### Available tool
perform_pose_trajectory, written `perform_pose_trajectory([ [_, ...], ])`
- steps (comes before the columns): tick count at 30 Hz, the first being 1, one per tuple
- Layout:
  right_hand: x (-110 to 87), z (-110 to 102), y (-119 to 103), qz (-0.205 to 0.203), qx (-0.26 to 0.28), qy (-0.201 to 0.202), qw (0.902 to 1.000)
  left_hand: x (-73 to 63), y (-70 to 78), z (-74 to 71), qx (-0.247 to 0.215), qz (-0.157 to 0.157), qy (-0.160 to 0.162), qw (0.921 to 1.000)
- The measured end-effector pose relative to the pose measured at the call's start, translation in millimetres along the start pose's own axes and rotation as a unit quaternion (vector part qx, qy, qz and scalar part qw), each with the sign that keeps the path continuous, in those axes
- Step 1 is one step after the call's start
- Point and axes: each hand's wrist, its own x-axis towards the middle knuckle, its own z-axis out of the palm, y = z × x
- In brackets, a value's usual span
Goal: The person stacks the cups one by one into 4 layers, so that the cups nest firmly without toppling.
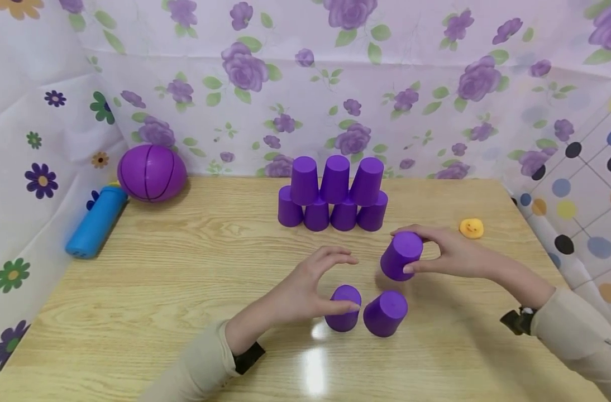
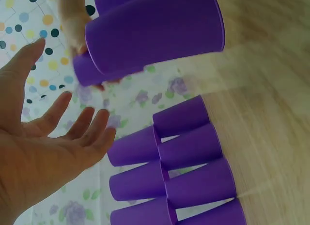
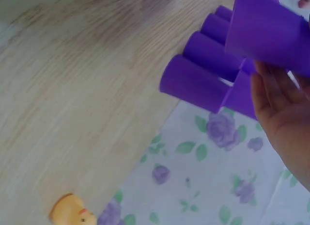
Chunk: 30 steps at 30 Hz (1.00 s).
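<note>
My right hand (image 1: pixel 451 254) grips an upside-down purple cup (image 1: pixel 402 255), held up over the table with the thumb on its near side. My left hand (image 1: pixel 305 285) has its fingers spread and holds nothing; its thumb overlaps a second upturned cup (image 1: pixel 343 318) in the head view. Just right of that cup stands another purple cup (image 1: pixel 386 314). Farther back is a stack of purple cups, with three upper cups (image 1: pixel 334 178) resting on a lower row of several cups (image 1: pixel 316 216). The left wrist view shows the open palm (image 2: pixel 53 152) beside a large near cup (image 2: pixel 155 36).
A small yellow rubber duck (image 1: pixel 471 228) sits at the right, beyond my right wrist. At the back left lie a purple ball (image 1: pixel 152 173) and a blue cylinder (image 1: pixel 96 223). Flower-patterned cloth (image 1: pixel 295 100) hangs behind the wooden table (image 1: pixel 185 290).
</note>
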Motion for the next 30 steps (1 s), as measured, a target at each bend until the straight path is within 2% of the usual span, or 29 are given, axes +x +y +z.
perform_pose_trajectory([
  [7,10.5,-17.9,-31.5,-0.024,-0.045,0.076,0.9958,-5.1,-3.7,3.1,0.02,-0.019,-0.067,0.9974],
  [10,18.4,-30.6,-44.0,-0.015,-0.062,0.096,0.9933,-7.2,-5.5,3.2,0.062,-0.023,-0.089,0.9938],
  [14,29.8,-49.9,-55.8,0.013,-0.083,0.093,0.9921,-9.7,-6.4,1.9,0.119,-0.009,-0.114,0.9862],
  [18,43.7,-64.7,-59.7,0.01,-0.091,0.103,0.9905,-10.5,-7.9,3.1,0.105,-0.013,-0.132,0.9856],
  [24,70.0,-76.3,-59.4,-0.006,-0.08,0.157,0.9843,-10.6,-12.5,9.8,0.055,-0.044,-0.133,0.9885],
  [30,95.5,-84.1,-60.9,0.041,-0.04,0.197,0.9788,-7.6,-14.6,11.3,0.019,-0.056,-0.125,0.9904],
])
